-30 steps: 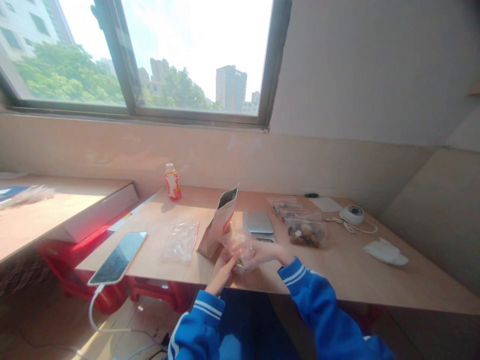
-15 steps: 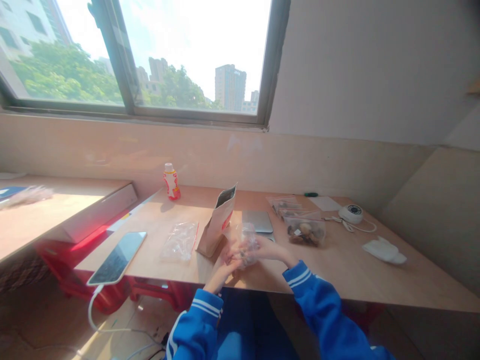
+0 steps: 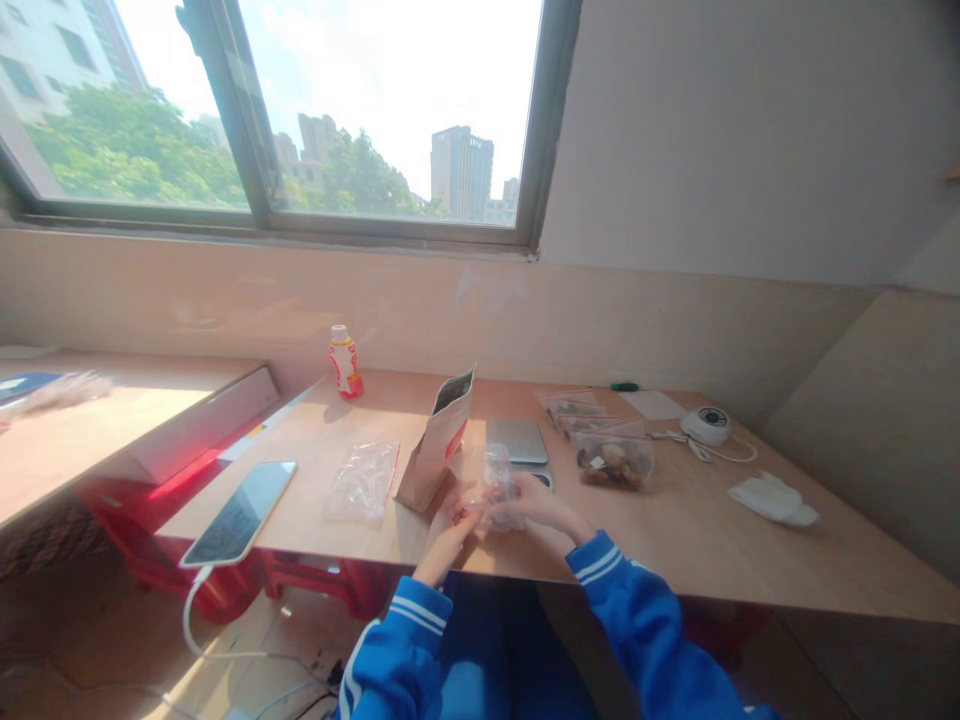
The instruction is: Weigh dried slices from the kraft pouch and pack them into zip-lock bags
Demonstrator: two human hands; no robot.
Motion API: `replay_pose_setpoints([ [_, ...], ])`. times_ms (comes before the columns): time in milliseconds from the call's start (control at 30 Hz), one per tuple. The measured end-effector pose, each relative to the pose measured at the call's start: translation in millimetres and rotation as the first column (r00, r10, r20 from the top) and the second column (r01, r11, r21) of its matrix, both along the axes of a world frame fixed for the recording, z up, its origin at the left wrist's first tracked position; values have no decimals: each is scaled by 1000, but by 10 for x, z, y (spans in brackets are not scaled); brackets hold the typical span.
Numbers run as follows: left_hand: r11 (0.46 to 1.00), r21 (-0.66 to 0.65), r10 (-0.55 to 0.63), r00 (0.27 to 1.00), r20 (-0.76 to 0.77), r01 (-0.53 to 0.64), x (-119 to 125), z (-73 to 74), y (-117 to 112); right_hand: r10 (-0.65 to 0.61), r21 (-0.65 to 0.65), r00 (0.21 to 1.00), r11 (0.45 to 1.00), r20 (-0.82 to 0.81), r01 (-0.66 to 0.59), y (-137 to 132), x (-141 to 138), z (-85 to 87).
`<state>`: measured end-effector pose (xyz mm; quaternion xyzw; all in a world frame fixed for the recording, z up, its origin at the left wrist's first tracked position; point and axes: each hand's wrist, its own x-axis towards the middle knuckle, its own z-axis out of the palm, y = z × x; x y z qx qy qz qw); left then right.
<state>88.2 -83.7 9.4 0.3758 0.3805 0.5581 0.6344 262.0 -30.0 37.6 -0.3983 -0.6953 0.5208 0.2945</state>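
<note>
My left hand (image 3: 448, 522) and my right hand (image 3: 531, 500) meet over the near edge of the wooden table (image 3: 720, 550). Between them they pinch a small clear plastic bag (image 3: 495, 482) with dark bits inside, held upright. Just left of the hands stands an open brown paper pouch (image 3: 439, 440). Behind the bag lies a flat silver scale (image 3: 517, 442). Both sleeves are blue with white stripes.
A flat clear bag (image 3: 362, 480) and a charging phone (image 3: 240, 512) lie to the left. A small drink bottle (image 3: 344, 364) stands by the wall. To the right are filled clear bags (image 3: 613, 462), a round white device (image 3: 706, 424) and a white cloth (image 3: 772, 498).
The clear bag has gone from slanted low to upright between my hands, and both hands have shifted slightly forward over the table edge.
</note>
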Motion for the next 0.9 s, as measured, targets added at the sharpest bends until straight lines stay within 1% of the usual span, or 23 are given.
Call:
replay_pose_setpoints([
  [100, 1000, -19, 10, 1000, 7, -10, -4, -6, -14, -108, 32, 994, 993, -34, 109, -1, 107, 101],
  [167, 1000, -25, 12, 1000, -4, -13, -8, -11, -12, -162, 15, 985, 986, -61, 163, 11, 221, 209],
  [233, 1000, -21, 10, 1000, -25, -10, -13, -15, -3, -224, 15, 970, 974, -89, 226, 38, 329, 350],
  [333, 1000, -20, -7, 999, -39, 7, -16, -24, 17, -332, 99, 925, 930, -184, 353, 108, 369, 631],
  [400, 1000, -21, -15, 999, -31, 14, -15, -38, 31, -363, 166, 883, 891, -297, 422, 172, 274, 865],
  [433, 1000, -19, -13, 1000, -25, 13, -14, -50, 40, -350, 199, 868, 878, -353, 435, 207, 190, 988],
  [500, 1000, -15, -6, 1000, -18, 5, -13, -84, 63, -292, 270, 855, 862, -428, 429, 281, -26, 1226],
  [533, 1000, -15, -5, 1000, -19, 5, -13, -108, 78, -251, 309, 863, 860, -438, 407, 318, -147, 1328],
  [600, 1000, -13, -7, 1000, -25, 7, -13, -165, 115, -183, 392, 877, 841, -444, 374, 388, -382, 1472],
  [667, 1000, -8, -6, 999, -32, 5, -12, -226, 157, -95, 475, 905, 825, -416, 305, 443, -571, 1521],
  [767, 1000, -12, 13, 999, -48, -13, -2, -288, 201, 29, 564, 945, 809, -326, 169, 477, -711, 1463],
  [833, 1000, -15, 23, 998, -54, -24, 6, -293, 204, 60, 589, 957, 798, -284, 125, 464, -714, 1406],
  [900, 1000, -14, 24, 999, -41, -25, 9, -268, 186, 52, 607, 968, 787, -244, 111, 433, -679, 1380],
])
